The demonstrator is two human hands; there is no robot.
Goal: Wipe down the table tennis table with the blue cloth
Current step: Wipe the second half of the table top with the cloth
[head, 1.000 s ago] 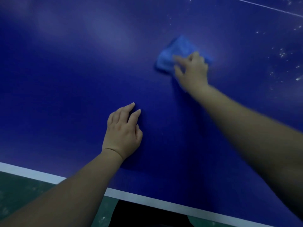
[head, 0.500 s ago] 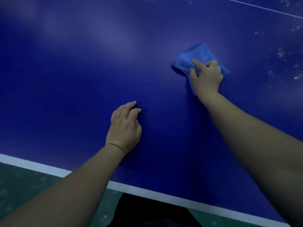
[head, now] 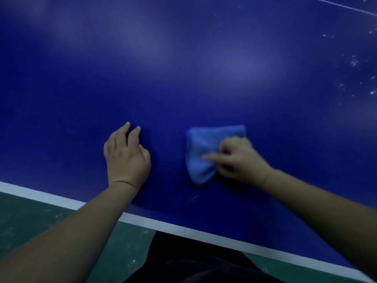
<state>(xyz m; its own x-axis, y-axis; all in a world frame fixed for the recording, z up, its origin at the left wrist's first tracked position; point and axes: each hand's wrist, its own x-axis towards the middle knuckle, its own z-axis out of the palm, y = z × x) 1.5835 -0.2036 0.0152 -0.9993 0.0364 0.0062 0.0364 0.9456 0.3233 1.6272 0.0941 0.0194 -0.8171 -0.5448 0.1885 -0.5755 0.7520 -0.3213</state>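
Blue cloth (head: 201, 152) lies bunched on the dark blue counter (head: 183, 78), near its close edge and just beside the left hand, with a gap of bare surface between the 2. The right hand (head: 238, 158) grasps the cloth from its right side: the fingers are curled into the folds and 1 finger reaches across the top of the fabric, though the hand is blurred and the finer grip cannot be made out. The left hand (head: 126, 156) is released and holds nothing; it rests palm down on the counter with its fingers loosely bent and the tips touching the surface. A white edge stripe (head: 183, 227) runs along the near side of the counter, and the green floor (head: 30, 221) shows below it. Dark clothing (head: 193, 262) fills the bottom centre. White specks (head: 355, 62) dot the counter far to the right, well apart from the cloth, and a thin white line (head: 346, 6) crosses the top right corner.
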